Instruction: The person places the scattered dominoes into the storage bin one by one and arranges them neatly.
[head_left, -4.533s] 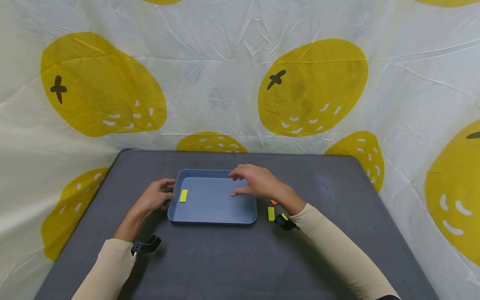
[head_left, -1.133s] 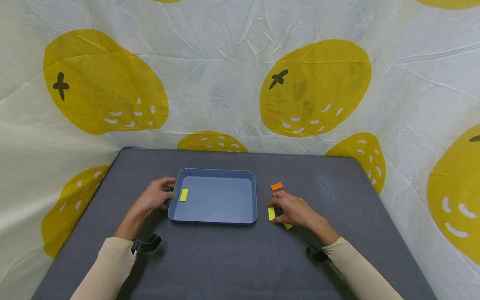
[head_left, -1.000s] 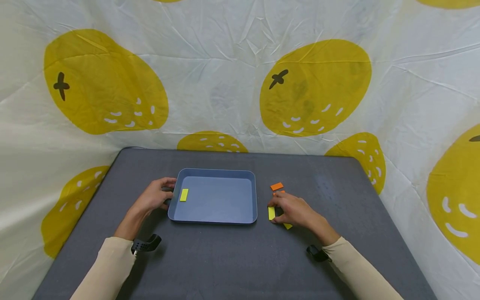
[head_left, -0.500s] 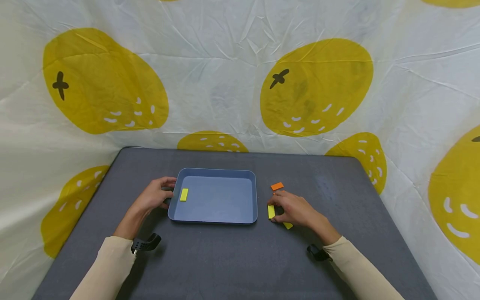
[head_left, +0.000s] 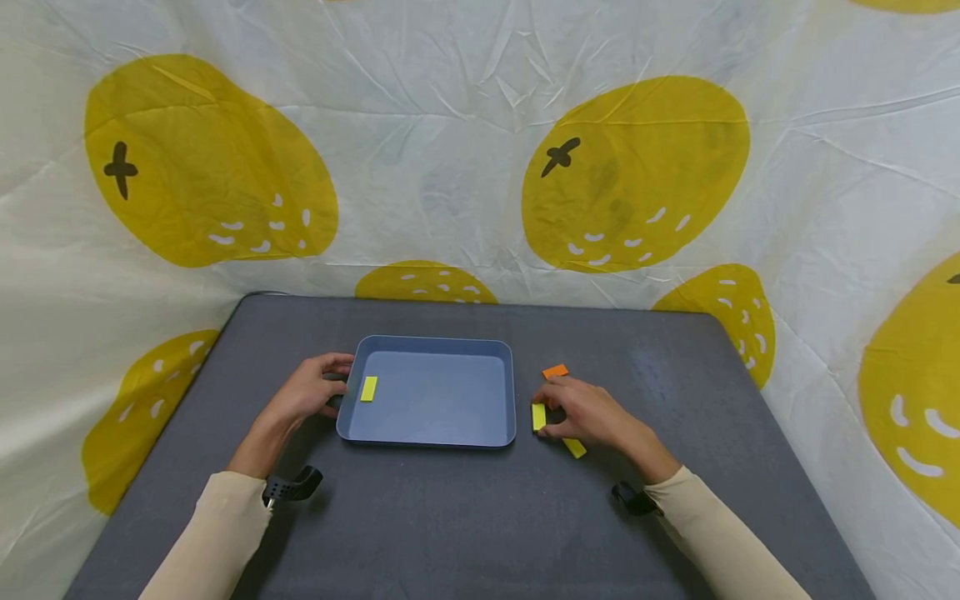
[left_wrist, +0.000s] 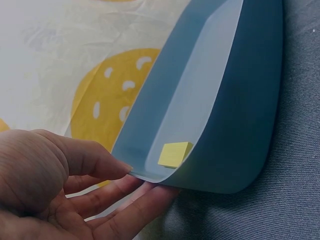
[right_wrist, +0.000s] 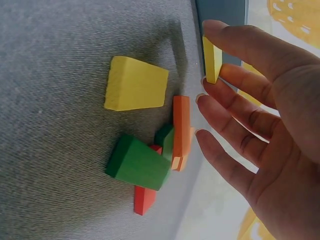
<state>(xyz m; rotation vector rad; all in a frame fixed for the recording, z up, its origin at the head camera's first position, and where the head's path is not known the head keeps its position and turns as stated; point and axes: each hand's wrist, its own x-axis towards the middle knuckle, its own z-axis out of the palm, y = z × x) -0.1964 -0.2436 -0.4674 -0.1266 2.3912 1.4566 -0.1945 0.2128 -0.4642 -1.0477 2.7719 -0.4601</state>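
My left hand [head_left: 306,390] holds the left end of a shallow blue-grey tray [head_left: 435,392]; in the left wrist view the thumb touches the rim and the fingers lie against the outside. Inside the tray, near that end, lies a small yellow block [head_left: 368,389]. To the right of the tray, my right hand [head_left: 588,412] pinches a second yellow block [right_wrist: 212,62] between thumb and fingertips, slightly above the table. Just below that hand another yellow block [right_wrist: 136,84] lies on the table.
Beyond the right hand are an orange block [head_left: 555,371], green blocks [right_wrist: 140,162] and red pieces [right_wrist: 145,200], close together and mostly hidden by the hand in the head view. A patterned cloth [head_left: 435,208] hangs behind the dark table [head_left: 450,517].
My right hand has gone from above the tray to the blocks on the right and gripped a yellow one. That block has just shifted slightly up and left. The left hand has stayed put.
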